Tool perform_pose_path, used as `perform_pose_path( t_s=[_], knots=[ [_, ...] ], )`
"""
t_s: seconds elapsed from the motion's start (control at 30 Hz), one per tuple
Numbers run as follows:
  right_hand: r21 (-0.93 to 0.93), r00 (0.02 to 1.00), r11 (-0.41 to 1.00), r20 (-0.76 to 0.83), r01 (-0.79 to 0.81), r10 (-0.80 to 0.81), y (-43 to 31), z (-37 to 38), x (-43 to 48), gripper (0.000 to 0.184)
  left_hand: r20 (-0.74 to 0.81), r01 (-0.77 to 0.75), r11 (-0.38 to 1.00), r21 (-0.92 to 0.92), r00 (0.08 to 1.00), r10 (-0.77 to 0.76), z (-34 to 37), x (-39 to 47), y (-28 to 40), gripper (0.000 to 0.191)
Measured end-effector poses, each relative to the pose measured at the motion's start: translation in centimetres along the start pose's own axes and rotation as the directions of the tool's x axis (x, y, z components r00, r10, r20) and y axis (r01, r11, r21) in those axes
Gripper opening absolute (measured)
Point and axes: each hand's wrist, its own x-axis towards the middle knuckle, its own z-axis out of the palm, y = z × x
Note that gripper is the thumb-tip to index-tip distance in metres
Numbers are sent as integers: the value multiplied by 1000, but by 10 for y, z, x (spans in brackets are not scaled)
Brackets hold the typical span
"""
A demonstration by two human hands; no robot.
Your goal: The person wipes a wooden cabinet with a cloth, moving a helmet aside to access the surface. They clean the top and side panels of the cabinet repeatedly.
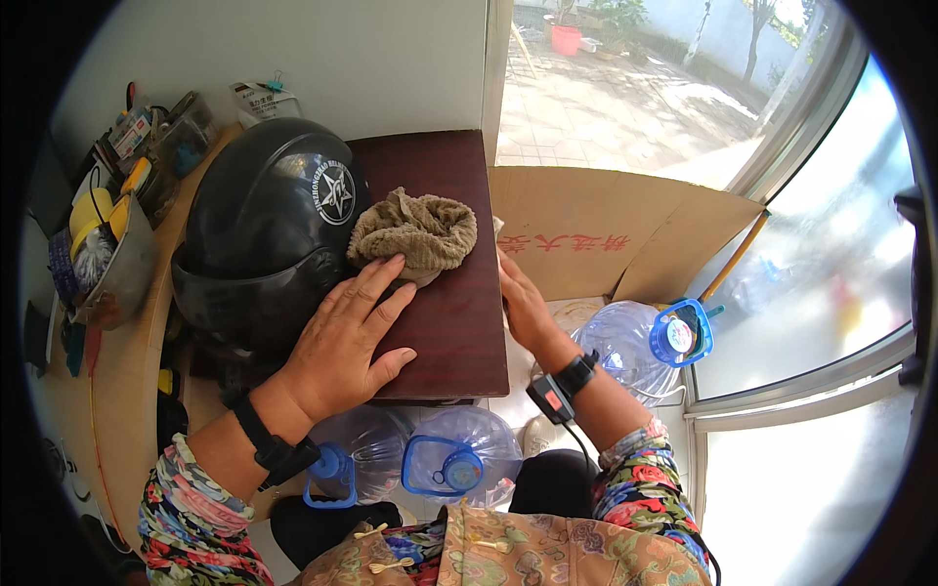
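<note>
A dark reddish-brown wooden cabinet top (447,329) lies before me, with a black motorcycle helmet (253,198) on its left side. Beside the helmet sits a crumpled brown corduroy-like cloth item (414,227), perhaps a hat. My left hand (352,329) is spread flat, its fingertips touching the near edge of this item and its thumb over the wood. Against the cabinet's right side is my right hand (524,300), the fingers pointing away from me and partly hidden by the edge. A scrap of something pale (498,225) shows just beyond those fingers; whether I hold it is unclear.
Large clear plastic water bottles with blue handles stand on the floor, one (462,454) near my knees, another (630,344) at right. A cardboard sheet (586,220) leans beside the glass door (806,256). The left-hand wooden desk (139,351) bears a metal bowl (124,264) and clutter.
</note>
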Motion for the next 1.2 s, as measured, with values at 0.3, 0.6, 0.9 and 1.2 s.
perform_pose_path(
  t_s=[0.3, 0.6, 0.9, 1.2],
  knots=[
    [-269, 988, 952, -18, 145, -155, 7, 10, 28, 63, -17, -9, 1000, 10, 1000, 9, 1, -3, -2, 67],
    [293, 968, 924, 30, -245, 248, -73, 66, -104, 72, -84, -36, 999, 23, 996, 38, 4, -4, -3, 62],
    [266, 979, 955, -119, -130, 167, -73, 80, -84, 77, -103, -42, 997, 68, 993, 49, 9, -6, -8, 60],
    [271, 990, 959, -88, -86, 114, -111, 98, -104, 74, -104, -35, 998, 50, 994, 40, 12, -8, -9, 59]
  ],
)
